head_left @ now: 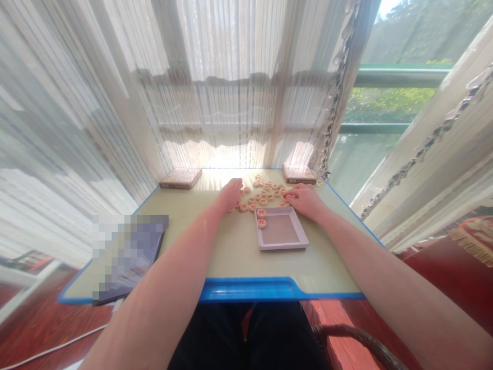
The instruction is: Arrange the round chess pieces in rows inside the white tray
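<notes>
Several round wooden chess pieces [264, 194] with red characters lie scattered on the far middle of a pale table [231, 252]. My left hand [230, 194] rests on the table at the left edge of the pile, fingers curled down over the pieces. My right hand [306, 199] lies at the pile's right side, just beyond the far right corner of a shallow white tray [281, 230], its fingertips closed on a piece. Two pieces [262, 218] sit in the tray's far left corner.
Two flat patterned boxes stand at the table's far edge, one at the left [181, 178] and one at the right [299, 173]. A dark blurred object [129, 254] lies at the near left. Sheer curtains hang behind; the table has a blue rim [250, 290].
</notes>
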`<action>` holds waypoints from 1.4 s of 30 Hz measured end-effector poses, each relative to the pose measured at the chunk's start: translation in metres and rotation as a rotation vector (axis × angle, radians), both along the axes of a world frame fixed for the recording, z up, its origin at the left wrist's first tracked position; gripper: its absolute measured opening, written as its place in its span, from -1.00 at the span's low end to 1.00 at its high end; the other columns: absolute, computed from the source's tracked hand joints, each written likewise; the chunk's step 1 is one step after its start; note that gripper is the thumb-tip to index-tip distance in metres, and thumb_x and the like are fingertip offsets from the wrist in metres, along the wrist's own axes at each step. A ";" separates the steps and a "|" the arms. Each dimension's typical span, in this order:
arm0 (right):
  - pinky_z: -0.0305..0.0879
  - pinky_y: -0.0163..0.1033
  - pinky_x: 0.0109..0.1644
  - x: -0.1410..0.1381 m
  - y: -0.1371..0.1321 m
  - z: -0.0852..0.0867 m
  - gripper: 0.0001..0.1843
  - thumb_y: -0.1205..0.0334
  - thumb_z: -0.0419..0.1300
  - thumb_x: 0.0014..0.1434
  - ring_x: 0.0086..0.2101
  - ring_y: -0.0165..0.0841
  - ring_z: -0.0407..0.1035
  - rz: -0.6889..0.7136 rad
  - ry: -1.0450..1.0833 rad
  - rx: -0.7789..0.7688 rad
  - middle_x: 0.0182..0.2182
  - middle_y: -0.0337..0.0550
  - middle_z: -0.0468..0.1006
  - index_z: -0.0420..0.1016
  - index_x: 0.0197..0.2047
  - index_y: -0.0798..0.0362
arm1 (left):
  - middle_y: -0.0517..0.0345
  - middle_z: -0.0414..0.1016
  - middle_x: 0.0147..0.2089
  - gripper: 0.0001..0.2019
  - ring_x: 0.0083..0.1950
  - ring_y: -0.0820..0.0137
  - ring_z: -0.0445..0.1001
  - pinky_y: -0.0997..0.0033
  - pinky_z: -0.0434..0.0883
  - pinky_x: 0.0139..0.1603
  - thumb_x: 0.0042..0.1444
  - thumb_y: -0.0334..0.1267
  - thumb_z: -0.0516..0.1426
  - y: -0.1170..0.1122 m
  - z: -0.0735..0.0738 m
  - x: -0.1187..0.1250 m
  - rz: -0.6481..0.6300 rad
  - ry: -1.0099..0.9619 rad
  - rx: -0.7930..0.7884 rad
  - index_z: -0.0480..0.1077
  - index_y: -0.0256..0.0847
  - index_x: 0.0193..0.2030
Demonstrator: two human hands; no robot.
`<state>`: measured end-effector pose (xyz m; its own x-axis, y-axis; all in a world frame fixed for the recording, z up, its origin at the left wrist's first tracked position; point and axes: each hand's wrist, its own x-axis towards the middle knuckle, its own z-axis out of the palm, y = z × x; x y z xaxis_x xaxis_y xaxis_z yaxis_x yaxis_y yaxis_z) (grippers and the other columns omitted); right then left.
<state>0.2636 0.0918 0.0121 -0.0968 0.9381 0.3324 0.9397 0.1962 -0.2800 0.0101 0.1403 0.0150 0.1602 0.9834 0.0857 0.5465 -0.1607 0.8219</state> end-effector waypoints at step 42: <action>0.18 -0.28 -0.27 -0.032 -0.048 0.048 -0.82 0.11 0.24 -0.02 -0.36 -0.38 0.31 0.377 0.287 -0.030 -0.42 -0.22 0.49 0.42 -0.42 0.03 | -0.02 0.47 -0.05 -0.50 -0.02 0.23 0.40 0.22 0.28 0.05 0.22 0.04 -0.23 -0.006 0.003 0.004 -0.017 0.138 0.109 0.39 -0.22 -0.15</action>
